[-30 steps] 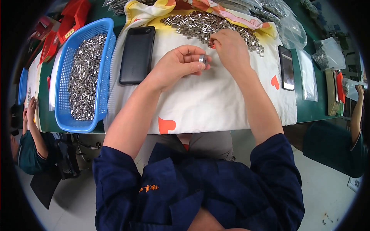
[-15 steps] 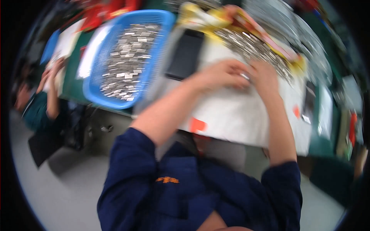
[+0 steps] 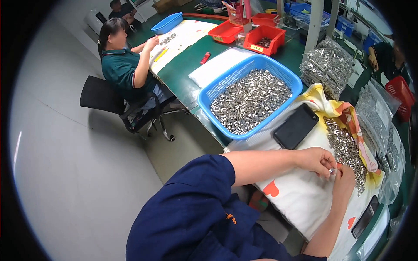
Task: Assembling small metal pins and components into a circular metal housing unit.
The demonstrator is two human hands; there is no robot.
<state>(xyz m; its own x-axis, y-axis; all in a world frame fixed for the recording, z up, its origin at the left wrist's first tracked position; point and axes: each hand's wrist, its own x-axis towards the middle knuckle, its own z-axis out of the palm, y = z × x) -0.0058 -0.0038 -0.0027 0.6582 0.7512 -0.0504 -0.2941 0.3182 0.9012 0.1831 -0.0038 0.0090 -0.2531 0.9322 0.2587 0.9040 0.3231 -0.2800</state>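
Above the white cloth point(image 3: 300, 185) with red hearts, my two hands meet in front of a heap of small metal sleeves point(image 3: 346, 145). My left hand point(image 3: 317, 161) is closed, with a small shiny metal sleeve point(image 3: 332, 171) pinched at its fingertips. Close against it, my right hand point(image 3: 345, 179) has its fingers pressed together; what they hold, if anything, is hidden. A blue plastic basket point(image 3: 203, 104) full of similar metal pieces stands left of my hands. Between basket and heap lies a black phone point(image 3: 297, 126).
Bags of metal parts point(image 3: 327, 65) stand at the back right. Red bins point(image 3: 265, 37) sit beyond the basket. A second phone point(image 3: 365, 217) lies near my right forearm. At the far left a co-worker point(image 3: 126, 65) sits at the green table point(image 3: 183, 80). A metal post point(image 3: 314, 26) rises behind.
My view has swung to the left, so the co-worker and the bins now show fully. My hands stay together by the heap of metal pieces, fingers closed.
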